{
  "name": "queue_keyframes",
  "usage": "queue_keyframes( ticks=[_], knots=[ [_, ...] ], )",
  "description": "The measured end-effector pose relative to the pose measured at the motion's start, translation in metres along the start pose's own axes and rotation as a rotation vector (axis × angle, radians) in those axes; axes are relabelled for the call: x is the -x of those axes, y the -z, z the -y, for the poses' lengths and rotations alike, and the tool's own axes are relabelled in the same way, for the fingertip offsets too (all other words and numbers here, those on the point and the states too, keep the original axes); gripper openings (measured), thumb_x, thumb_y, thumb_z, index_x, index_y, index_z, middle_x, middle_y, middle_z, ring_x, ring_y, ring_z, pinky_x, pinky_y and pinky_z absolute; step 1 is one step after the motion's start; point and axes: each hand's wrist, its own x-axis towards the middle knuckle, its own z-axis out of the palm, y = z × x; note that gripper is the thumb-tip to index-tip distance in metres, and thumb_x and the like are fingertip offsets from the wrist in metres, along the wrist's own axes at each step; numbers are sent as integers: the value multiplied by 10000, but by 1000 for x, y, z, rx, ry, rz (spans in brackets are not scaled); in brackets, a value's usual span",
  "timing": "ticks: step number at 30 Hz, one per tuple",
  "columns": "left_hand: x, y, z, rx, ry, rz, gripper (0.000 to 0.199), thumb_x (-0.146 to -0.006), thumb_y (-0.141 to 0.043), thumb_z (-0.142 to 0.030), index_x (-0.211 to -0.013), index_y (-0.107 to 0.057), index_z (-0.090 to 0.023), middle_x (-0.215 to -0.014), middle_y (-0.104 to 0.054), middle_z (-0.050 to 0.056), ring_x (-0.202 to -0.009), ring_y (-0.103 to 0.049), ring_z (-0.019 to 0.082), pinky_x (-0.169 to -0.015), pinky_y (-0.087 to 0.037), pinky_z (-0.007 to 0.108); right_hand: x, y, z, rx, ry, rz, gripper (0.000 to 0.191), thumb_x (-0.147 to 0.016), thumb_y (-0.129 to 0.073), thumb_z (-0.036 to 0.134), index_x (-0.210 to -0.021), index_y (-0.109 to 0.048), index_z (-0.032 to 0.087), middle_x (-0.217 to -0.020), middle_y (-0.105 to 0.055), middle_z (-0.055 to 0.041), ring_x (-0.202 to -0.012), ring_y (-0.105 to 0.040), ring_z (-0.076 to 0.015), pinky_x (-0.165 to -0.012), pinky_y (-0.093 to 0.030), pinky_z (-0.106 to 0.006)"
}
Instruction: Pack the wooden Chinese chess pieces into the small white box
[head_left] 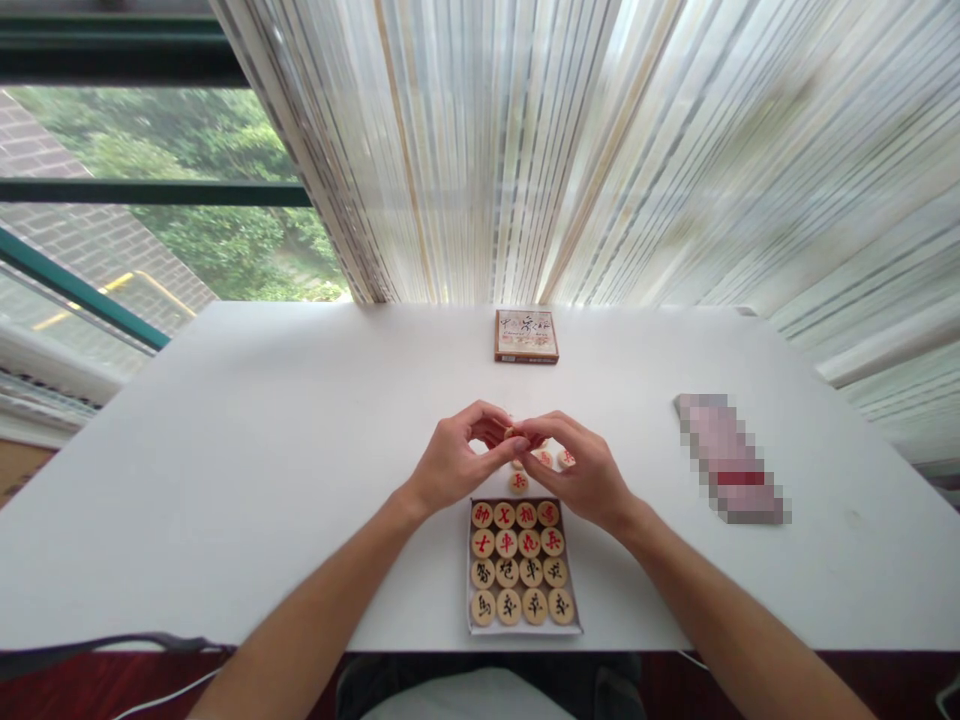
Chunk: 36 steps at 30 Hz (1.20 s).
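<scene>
My left hand (457, 455) and my right hand (581, 465) meet above the table, fingertips pinched together around a small round wooden Chinese chess piece (511, 433). Fingers cover most of that piece, and its marking cannot be read. Just below and behind the hands lie several loose pieces with red characters, among them one piece (518, 482) in front of the box and another (545, 459) between the hands. Nearest my body sits an open box tray (525, 630) filled with rows of pieces, red-marked in the far rows and black-marked in the near rows.
The white table (262, 480) spans the view. A printed box lid (526, 337) lies farther back at the middle. A blurred pinkish flat object (731, 460) rests on the right. Striped curtains (487, 150) and a window stand behind the table.
</scene>
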Motion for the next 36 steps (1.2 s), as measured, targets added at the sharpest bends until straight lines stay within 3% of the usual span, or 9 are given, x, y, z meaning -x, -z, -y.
queue_keyframes(
  ticks=[7,16,24,36],
  knots=[
    [1,-1,-4,-40,-26,-19,234,-890,-741,-364,-943,-655,-153,-853,-746,39,-772,-732,160,-682,-603,248,1,-1,-1,15,51,13,260,-910,-687,132,-1144,-657,242,-928,-687,-38,-813,-679,-165,-726,-577,-307],
    [-1,1,-3,-90,-64,5,192,-962,-652,-346,-994,-663,-157,-898,-759,48,-812,-744,166,-746,-599,260,0,1,-2,10,7,13,269,-885,-712,123,-1122,-659,238,-933,-677,-34,-811,-660,-169,-740,-565,-319],
    [0,2,-1,-113,-54,2,192,-1003,-579,-341,-1021,-639,-159,-895,-751,48,-816,-730,161,-709,-577,242,1,1,-5,5,-13,-1,273,-886,-720,134,-1129,-658,241,-931,-680,-26,-817,-662,-163,-744,-564,-314],
    [0,3,2,-94,-115,40,254,-957,-655,-294,-1174,-598,-176,-995,-734,75,-901,-727,181,-779,-604,291,0,2,-4,-35,-68,0,269,-936,-671,173,-1194,-652,246,-998,-694,-43,-831,-677,-166,-780,-583,-339]
  ],
)
